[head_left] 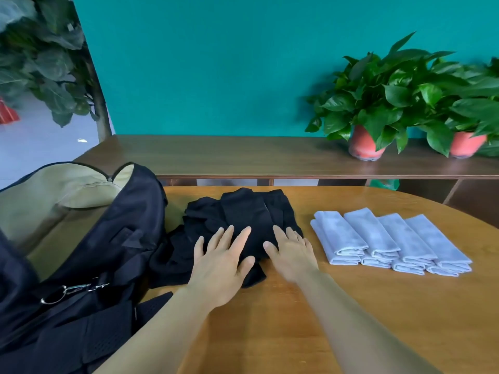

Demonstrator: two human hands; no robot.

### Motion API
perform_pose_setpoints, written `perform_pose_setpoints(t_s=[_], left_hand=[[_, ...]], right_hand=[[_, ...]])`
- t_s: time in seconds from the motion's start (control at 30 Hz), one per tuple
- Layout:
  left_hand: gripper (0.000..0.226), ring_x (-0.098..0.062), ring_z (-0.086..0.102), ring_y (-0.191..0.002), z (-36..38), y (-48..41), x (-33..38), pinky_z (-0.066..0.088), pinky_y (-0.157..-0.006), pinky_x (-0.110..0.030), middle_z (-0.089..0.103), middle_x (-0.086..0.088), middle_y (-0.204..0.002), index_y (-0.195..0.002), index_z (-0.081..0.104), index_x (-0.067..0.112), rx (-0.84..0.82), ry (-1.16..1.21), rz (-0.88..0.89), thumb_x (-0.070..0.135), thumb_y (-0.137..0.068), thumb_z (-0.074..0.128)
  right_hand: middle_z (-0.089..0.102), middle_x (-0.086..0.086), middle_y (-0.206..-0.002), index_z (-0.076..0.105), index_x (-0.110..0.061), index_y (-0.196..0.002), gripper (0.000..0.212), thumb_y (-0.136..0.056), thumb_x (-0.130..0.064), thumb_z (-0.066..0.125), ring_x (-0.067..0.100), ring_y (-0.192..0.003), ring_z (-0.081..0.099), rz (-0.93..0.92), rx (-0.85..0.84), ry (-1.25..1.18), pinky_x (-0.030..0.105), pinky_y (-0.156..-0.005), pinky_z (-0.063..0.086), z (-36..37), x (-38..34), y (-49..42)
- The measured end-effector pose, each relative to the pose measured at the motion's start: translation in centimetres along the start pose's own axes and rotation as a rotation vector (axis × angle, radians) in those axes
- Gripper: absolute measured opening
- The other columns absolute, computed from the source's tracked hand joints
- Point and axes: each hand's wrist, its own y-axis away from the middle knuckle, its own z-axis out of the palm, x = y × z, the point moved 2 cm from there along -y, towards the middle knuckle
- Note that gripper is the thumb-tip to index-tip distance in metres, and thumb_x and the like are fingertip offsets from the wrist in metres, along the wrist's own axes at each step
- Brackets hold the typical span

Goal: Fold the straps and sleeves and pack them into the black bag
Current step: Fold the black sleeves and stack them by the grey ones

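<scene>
Bright, even daylight; soft shadows under the forearms; wide-angle bowing at edges; slight motion blur throughout.

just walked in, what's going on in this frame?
A person has both hands flat on a pile of black fabric in the middle of the wooden table, left hand and right hand side by side, pressing it down. The black bag stands open at the left, tan lining showing. A row of folded white cloths lies at the right, not yet packed.
</scene>
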Motion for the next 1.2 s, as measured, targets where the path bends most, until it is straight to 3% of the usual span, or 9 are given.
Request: perform_pose_setpoints(t_s=[0.2,0.37,0.53,0.63,0.8,0.9,1.2], left_hand=[[0.053,-0.010,0.028,-0.141,0.0,-0.6,-0.1,0.001,-0.118,-0.043,0.044,0.014,-0.143,-0.152,0.016,0.031,0.144,-0.029,-0.106,0.047,-0.103,0.025],[0.051,-0.008,0.033,-0.134,-0.4,-1.2,0.6,0.004,-0.118,-0.045,0.053,0.017,-0.129,-0.149,0.025,0.033,0.129,0.021,-0.095,0.041,-0.101,0.039],[0.040,-0.007,0.032,-0.133,-1.9,-1.0,1.2,0.007,-0.116,-0.042,0.055,0.018,-0.128,-0.141,0.043,0.034,0.191,0.130,-0.092,0.034,-0.102,0.042],[0.037,-0.006,0.032,-0.132,-3.3,0.8,1.9,0.006,-0.114,-0.039,0.056,0.019,-0.128,-0.139,0.048,0.034,0.243,0.190,-0.049,0.032,-0.102,0.043],[0.036,-0.003,0.035,-0.129,-3.8,5.6,4.4,0.005,-0.112,-0.036,0.057,0.021,-0.125,-0.136,0.052,0.035,0.269,0.220,0.024,0.034,-0.100,0.046],[0.036,-0.001,0.034,-0.128,-2.8,8.8,6.1,0.004,-0.112,-0.035,0.057,0.021,-0.124,-0.135,0.052,0.036,0.210,0.233,0.046,0.036,-0.100,0.045],[0.034,0.001,0.033,-0.127,0.0,17.2,9.4,0.003,-0.113,-0.038,0.060,0.022,-0.116,-0.130,0.056,0.040,-0.002,0.192,0.101,0.043,-0.101,0.039]], right_hand=[[0.041,0.006,-0.142,0.041,-0.010,-0.140,0.056,-0.097,-0.045,0.049,0.022,-0.133,0.038,0.083,0.178,-0.118,0.031,-0.112,0.028,0.8,-0.1,-0.4],[0.055,0.003,-0.123,0.058,-0.014,-0.124,0.033,-0.096,-0.030,0.053,0.020,-0.113,0.053,0.062,0.249,-0.139,0.036,-0.111,0.030,-0.1,-0.9,-0.5],[0.062,-0.005,-0.107,0.064,-0.021,-0.115,0.028,-0.093,-0.036,0.054,0.018,-0.108,0.053,0.043,0.388,-0.241,0.037,-0.100,0.032,-2.5,-1.8,0.8],[0.057,-0.009,-0.086,0.064,-0.021,-0.101,0.020,-0.089,-0.036,0.057,0.021,-0.099,0.053,0.056,0.438,-0.286,0.036,-0.091,0.031,-4.5,-1.4,3.2],[0.060,-0.006,-0.075,0.059,-0.024,-0.081,0.013,-0.087,-0.036,0.058,0.020,-0.092,0.054,0.115,0.444,-0.352,0.034,-0.090,0.028,-5.7,0.8,9.3],[0.051,-0.011,-0.068,0.050,-0.027,-0.073,0.019,-0.086,-0.038,0.058,0.018,-0.091,0.051,0.158,0.426,-0.321,0.036,-0.095,0.029,-5.3,2.3,13.7],[0.047,-0.013,-0.065,0.046,-0.031,-0.067,0.028,-0.086,-0.047,0.057,0.013,-0.093,0.044,0.252,0.289,-0.216,0.037,-0.094,0.028,-1.7,6.6,24.0]])
